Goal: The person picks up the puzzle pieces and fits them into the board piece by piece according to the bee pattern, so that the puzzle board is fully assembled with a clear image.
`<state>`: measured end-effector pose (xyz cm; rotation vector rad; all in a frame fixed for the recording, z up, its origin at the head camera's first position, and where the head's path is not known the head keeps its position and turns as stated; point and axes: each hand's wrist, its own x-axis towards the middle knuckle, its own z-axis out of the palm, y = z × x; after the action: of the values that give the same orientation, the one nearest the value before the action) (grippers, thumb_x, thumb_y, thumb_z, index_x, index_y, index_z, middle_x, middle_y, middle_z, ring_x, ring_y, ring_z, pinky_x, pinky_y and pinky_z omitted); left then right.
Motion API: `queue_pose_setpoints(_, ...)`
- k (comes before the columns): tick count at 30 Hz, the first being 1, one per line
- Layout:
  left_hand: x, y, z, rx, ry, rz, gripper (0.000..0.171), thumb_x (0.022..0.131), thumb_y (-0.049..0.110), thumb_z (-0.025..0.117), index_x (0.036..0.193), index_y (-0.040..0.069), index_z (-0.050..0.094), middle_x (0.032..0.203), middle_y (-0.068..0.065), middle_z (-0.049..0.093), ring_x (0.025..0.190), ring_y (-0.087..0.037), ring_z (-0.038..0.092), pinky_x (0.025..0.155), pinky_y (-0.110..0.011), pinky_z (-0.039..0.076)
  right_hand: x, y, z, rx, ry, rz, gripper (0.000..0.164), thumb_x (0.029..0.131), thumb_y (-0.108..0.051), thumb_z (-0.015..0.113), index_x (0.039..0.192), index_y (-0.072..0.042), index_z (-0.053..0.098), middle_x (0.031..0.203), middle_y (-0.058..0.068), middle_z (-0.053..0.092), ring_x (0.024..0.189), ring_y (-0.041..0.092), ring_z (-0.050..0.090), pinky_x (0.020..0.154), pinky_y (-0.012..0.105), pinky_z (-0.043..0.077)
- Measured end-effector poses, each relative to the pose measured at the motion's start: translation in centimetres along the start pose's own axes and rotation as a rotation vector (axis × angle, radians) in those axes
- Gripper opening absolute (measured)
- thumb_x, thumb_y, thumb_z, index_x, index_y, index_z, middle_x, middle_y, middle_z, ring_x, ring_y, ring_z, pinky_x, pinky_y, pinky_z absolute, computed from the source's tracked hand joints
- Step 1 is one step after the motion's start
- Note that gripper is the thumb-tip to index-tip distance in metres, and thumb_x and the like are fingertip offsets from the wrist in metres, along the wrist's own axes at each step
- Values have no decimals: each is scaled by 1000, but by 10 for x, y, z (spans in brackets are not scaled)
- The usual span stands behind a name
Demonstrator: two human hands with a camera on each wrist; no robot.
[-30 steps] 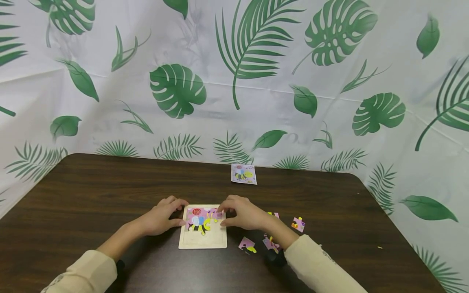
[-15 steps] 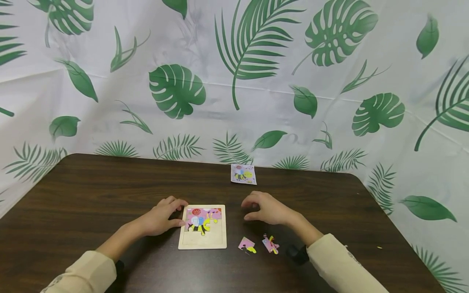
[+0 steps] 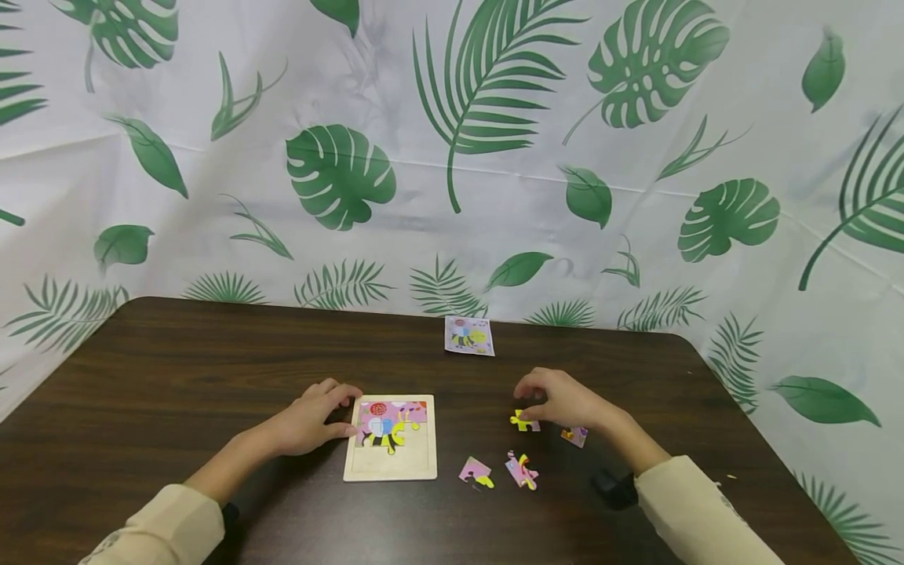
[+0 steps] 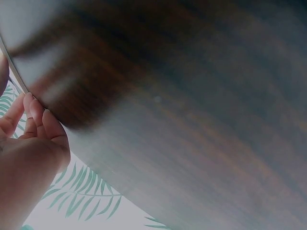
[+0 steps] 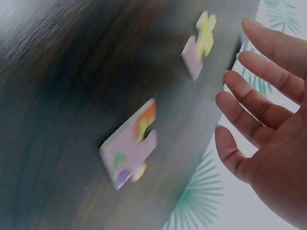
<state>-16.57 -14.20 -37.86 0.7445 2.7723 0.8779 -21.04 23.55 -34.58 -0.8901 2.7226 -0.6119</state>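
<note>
Head view: left hand [image 3: 311, 418], fingers relaxed, touches the square wooden board [image 3: 388, 466] on its nine o'clock side. At the board's three o'clock, right hand [image 3: 566, 402], loosely open, hovers by a knobbed yellow piece [image 3: 519, 424]; flat pink piece [image 3: 474, 468] at four.

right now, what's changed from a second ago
The right hand has left the top right of the wooden tray, moved rightward and now hovers at the yellow-and-pink piece, not holding it. The left hand still holds the tray's left edge; the picture card and the two nearer loose pieces stayed put.
</note>
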Motion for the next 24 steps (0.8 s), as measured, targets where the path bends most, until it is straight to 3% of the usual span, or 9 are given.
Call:
queue_pose_setpoints(7, 0, 0, 0, -3, 0, -3, 40, 84, 21, 66, 117, 4, 51, 99, -5, 47, 94, -26, 44, 80, -46, 39, -11, 13, 3, 17, -14, 76, 22, 75, -16, 76, 91, -6, 64, 87, 0, 55, 78, 18, 49, 70, 32, 43)
queue_pose_setpoints(24, 0, 1, 2, -6, 4, -10, 42, 83, 22, 67, 117, 5, 51, 100, -5, 47, 94, -26, 44, 80, -45, 40, -20, 21, 17, 37, 78, 45, 22, 74, -17, 76, 86, -10, 60, 84, 0, 51, 76, 17, 47, 66, 29, 41)
